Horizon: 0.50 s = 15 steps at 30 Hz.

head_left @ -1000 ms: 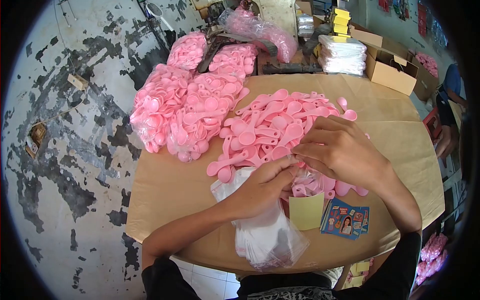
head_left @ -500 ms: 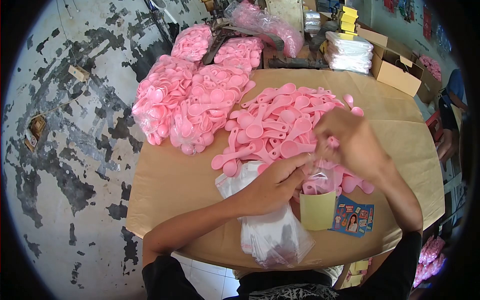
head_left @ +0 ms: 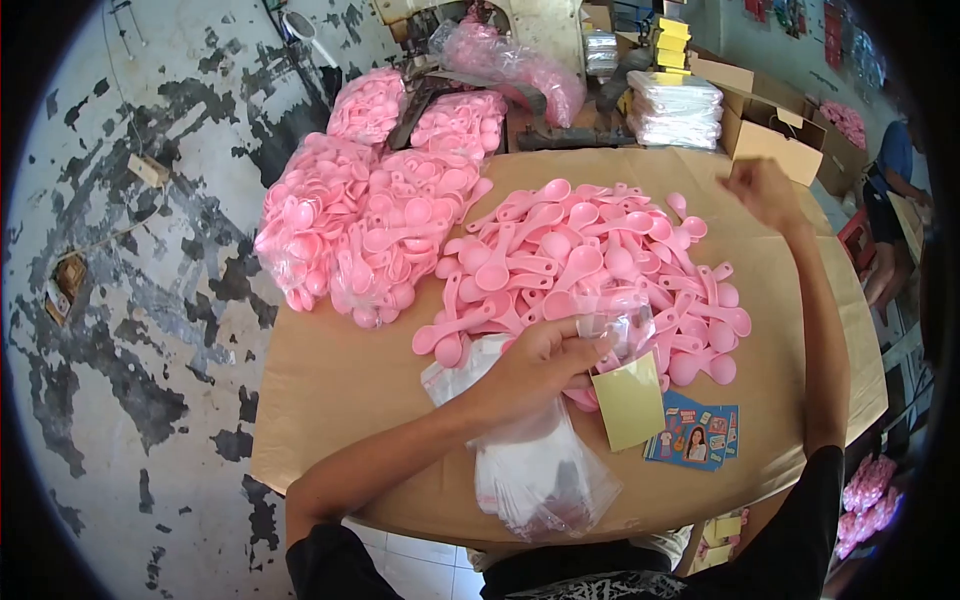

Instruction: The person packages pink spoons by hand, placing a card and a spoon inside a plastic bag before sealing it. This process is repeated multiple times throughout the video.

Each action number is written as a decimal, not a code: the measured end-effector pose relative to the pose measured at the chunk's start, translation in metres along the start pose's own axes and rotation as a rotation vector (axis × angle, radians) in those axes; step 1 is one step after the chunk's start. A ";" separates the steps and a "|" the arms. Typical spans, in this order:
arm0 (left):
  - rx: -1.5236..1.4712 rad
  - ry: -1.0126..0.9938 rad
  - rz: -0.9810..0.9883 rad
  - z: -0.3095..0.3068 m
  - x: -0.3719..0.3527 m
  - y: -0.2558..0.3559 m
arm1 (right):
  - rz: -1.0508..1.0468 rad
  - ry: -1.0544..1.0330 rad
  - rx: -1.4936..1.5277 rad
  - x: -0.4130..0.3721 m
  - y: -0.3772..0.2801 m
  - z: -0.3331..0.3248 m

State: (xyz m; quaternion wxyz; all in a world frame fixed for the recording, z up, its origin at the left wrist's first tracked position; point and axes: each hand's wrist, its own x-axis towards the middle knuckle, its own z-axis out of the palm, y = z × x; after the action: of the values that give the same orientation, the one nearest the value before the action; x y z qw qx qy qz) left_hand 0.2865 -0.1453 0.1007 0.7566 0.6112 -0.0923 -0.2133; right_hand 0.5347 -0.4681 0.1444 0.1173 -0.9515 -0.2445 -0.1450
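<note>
The left hand [head_left: 545, 365] hides part of the bag [head_left: 624, 325]; the right hand [head_left: 765, 195] is blurred, its grip unclear.

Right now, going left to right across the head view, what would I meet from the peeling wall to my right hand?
Wall, bagged spoons, clear bags, yellow card, blue cards, right hand.

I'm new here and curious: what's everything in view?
table: one, brown, centre
wall: one, patchy grey, left
spoons: many, pink, table centre
bagged spoons: many, pink, table's left
flat bags: pile, clear, near edge
packet: one, clear, near spoons
card: one, yellow, by packet
picture cards: several, blue, near right
boxes: several, brown, far right
plastic stack: one, whitish, far edge
person: one, blue top, right edge
left hand: one, holding packet
right hand: one, far right
</note>
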 end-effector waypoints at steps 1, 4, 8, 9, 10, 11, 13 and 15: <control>-0.090 0.022 0.028 0.002 0.000 -0.002 | -0.014 0.074 -0.024 -0.003 -0.010 -0.015; -0.156 0.033 0.013 -0.003 0.001 0.000 | -0.186 0.276 0.112 -0.024 -0.040 -0.031; -0.214 0.028 -0.006 0.004 -0.008 0.015 | -0.117 -0.070 0.735 -0.067 -0.127 -0.048; -0.186 0.012 0.005 0.005 -0.007 0.015 | -0.321 -0.143 0.729 -0.080 -0.138 -0.035; -0.161 -0.003 0.013 0.007 -0.007 0.014 | -0.356 -0.225 0.732 -0.096 -0.157 -0.032; -0.154 0.006 0.024 0.009 -0.009 0.014 | -0.390 -0.309 0.734 -0.111 -0.177 -0.029; -0.138 0.026 0.043 0.014 -0.010 0.014 | -0.194 -0.403 0.830 -0.132 -0.194 -0.027; -0.111 0.045 0.067 0.015 -0.007 0.009 | -0.064 -0.420 0.990 -0.138 -0.180 -0.005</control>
State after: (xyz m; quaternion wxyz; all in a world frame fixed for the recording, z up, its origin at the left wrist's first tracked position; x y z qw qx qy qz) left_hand 0.2759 -0.1545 0.1138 0.7979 0.5696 -0.0838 -0.1787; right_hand 0.3284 -0.3756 0.1310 0.4957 -0.7831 -0.3308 0.1776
